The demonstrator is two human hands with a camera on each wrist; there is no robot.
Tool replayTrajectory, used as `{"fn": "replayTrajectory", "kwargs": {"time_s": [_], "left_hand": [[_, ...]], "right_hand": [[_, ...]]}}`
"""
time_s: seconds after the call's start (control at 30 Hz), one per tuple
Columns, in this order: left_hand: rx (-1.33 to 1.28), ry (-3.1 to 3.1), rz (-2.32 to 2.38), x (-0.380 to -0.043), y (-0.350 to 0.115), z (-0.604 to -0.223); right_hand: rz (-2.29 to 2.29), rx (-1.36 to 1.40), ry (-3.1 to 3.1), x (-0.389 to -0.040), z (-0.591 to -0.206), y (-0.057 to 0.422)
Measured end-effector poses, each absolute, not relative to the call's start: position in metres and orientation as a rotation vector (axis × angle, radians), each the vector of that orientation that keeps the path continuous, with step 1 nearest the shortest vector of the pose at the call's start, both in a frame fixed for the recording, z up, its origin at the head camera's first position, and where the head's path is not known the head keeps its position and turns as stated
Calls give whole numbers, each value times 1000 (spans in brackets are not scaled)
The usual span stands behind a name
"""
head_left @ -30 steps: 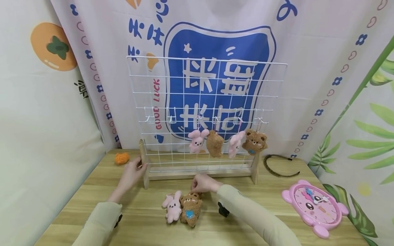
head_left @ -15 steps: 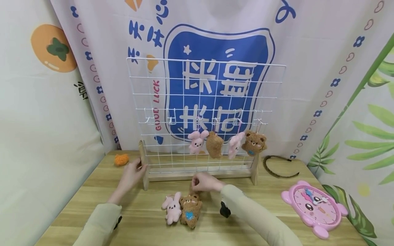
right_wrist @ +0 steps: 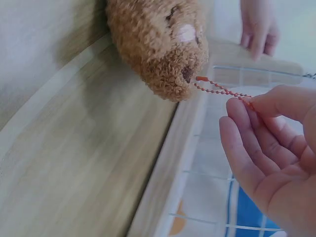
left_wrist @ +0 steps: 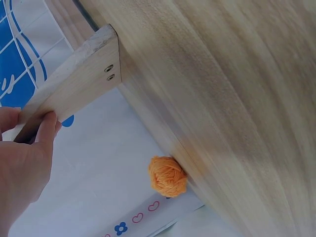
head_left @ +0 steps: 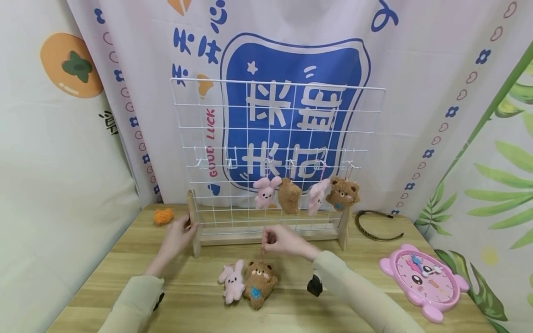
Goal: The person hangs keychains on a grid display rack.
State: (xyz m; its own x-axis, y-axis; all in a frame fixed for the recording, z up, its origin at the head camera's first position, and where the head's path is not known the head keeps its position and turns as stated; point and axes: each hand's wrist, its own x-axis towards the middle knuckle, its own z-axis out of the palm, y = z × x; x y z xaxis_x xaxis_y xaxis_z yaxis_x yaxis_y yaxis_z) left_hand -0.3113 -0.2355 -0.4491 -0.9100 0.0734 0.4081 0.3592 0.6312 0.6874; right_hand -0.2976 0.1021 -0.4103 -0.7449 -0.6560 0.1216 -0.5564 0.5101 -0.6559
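My right hand (head_left: 285, 240) pinches the orange bead chain (right_wrist: 222, 90) of a brown teddy bear keychain (head_left: 260, 283) between thumb and index finger. In the right wrist view the plush bear (right_wrist: 158, 44) dangles from that chain, close to the tabletop. Beside it a pink bunny keychain (head_left: 233, 283) lies on the table. My left hand (head_left: 179, 236) grips the left wooden upright (left_wrist: 74, 79) of a white wire grid rack (head_left: 279, 129), thumb on one side and fingers on the other.
Hanging from the rack's hooks are a pink bunny (head_left: 266, 193), a brown bear (head_left: 289, 198), another pink bunny (head_left: 318, 198) and another bear (head_left: 343, 194). Two hooks at the left hold nothing. An orange yarn ball (head_left: 163, 216), a dark headband (head_left: 366, 229) and a pink clock (head_left: 424, 282) lie around.
My right hand has risen slightly and moved right, lifting the bear by its chain; the bear has shifted a little away from the bunny. My left hand stays on the upright.
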Motion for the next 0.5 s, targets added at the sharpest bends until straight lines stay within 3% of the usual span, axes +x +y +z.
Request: {"fn": "replayTrajectory", "kwargs": {"time_s": [0.5], "left_hand": [[-329,-2512,-1177,-310,-234,-448]], "right_hand": [[-1336,-1067,2512,-267,-370,106]]}}
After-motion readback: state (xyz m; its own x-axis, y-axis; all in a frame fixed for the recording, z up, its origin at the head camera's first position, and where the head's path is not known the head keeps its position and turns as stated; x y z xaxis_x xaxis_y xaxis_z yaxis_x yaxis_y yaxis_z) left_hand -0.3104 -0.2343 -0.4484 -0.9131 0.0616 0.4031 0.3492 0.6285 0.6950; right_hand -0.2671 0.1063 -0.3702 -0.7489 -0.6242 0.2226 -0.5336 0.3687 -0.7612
